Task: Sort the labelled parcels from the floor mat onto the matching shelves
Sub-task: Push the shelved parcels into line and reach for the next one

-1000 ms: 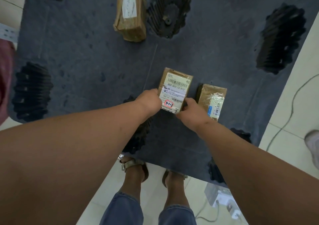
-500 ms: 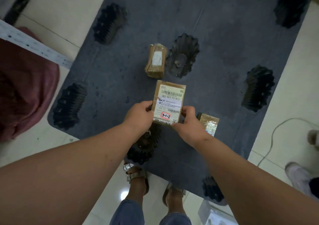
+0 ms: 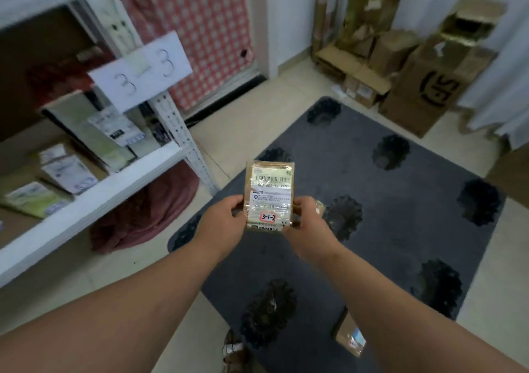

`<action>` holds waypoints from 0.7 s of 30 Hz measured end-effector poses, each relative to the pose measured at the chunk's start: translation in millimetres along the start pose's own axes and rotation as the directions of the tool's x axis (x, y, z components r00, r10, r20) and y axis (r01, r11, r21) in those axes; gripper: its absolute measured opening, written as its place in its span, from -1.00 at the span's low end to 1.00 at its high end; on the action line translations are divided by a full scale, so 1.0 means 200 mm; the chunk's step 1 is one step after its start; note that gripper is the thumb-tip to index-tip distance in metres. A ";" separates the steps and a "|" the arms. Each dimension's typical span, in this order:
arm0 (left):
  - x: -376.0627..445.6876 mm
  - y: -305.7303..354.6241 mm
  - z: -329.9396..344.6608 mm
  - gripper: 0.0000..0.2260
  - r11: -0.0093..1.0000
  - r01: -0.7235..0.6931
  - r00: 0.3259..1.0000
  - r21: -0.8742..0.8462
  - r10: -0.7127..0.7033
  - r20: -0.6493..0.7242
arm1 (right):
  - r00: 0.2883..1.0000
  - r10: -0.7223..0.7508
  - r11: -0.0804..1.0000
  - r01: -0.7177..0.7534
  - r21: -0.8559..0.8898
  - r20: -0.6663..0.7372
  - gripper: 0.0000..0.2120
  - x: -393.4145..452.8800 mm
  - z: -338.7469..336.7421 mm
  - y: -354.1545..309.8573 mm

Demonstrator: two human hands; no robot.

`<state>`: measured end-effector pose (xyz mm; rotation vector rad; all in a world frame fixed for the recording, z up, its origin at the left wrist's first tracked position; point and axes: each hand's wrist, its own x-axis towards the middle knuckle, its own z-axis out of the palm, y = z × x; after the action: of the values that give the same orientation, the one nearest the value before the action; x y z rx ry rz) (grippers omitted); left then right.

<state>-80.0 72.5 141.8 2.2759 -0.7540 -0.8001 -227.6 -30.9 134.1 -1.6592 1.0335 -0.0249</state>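
Brown taped parcel [image 3: 269, 196] marked 3-1-2 is sitting upright between my left hand [image 3: 221, 221] and right hand [image 3: 307, 223], both sets of fingers clamping its lower edges, above the grey floor mat [image 3: 400, 229], near the shelf [image 3: 94, 198] tagged 3-3

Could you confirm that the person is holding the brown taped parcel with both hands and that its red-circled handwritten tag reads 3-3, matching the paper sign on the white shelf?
Not quite. The head view shows the brown taped parcel held by the left hand and the right hand, but its red-circled handwritten tag reads 3-1-2, not 3-3. Only the paper sign on the white shelf reads 3-3, so they do not match.
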 end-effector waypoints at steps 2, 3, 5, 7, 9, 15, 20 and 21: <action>-0.08 0.09 -0.19 -0.67 1.000 -0.017 0.997 -0.008 0.016 -0.081 | 0.996 -0.088 0.994 0.089 -0.069 0.023 -0.63 -0.06 -0.03 -0.22; -0.12 0.13 -0.28 -0.67 1.000 -0.015 0.993 -0.010 0.013 -0.120 | 0.991 -0.132 0.986 0.134 -0.096 0.033 -0.62 -0.10 -0.04 -0.34; -0.21 0.17 -0.46 -0.67 0.998 -0.021 0.981 -0.052 0.010 -0.194 | 0.974 -0.220 0.966 0.225 -0.126 0.052 -0.61 -0.18 -0.05 -0.55; -0.31 0.21 -0.62 -0.65 0.997 -0.036 0.964 -0.070 0.016 -0.265 | 0.950 -0.299 0.937 0.310 -0.164 0.087 -0.62 -0.26 -0.04 -0.74; -0.43 0.25 -0.78 -0.60 0.998 -0.047 0.940 -0.049 0.027 -0.339 | 0.922 -0.366 0.906 0.384 -0.177 0.126 -0.61 -0.34 -0.01 -0.91; -0.73 0.30 -1.17 -0.54 0.993 -0.108 0.856 -0.046 0.069 -0.513 | 0.827 -0.526 0.812 0.557 -0.173 0.198 -0.62 -0.55 0.10 -1.31; -0.92 0.25 -1.45 -0.52 0.989 -0.132 0.793 -0.066 0.066 -0.606 | 0.755 -0.621 0.727 0.656 -0.202 0.213 -0.58 -0.73 0.24 -1.57; -0.95 0.24 -1.50 -0.52 0.989 -0.135 0.783 -0.065 0.066 -0.619 | 0.746 -0.632 0.714 0.666 -0.215 0.212 -0.58 -0.77 0.27 -1.62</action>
<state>-13.1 272.6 432.1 2.1771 -0.4956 -0.0101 -99.8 104.6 445.2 -2.1909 0.3096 -0.2520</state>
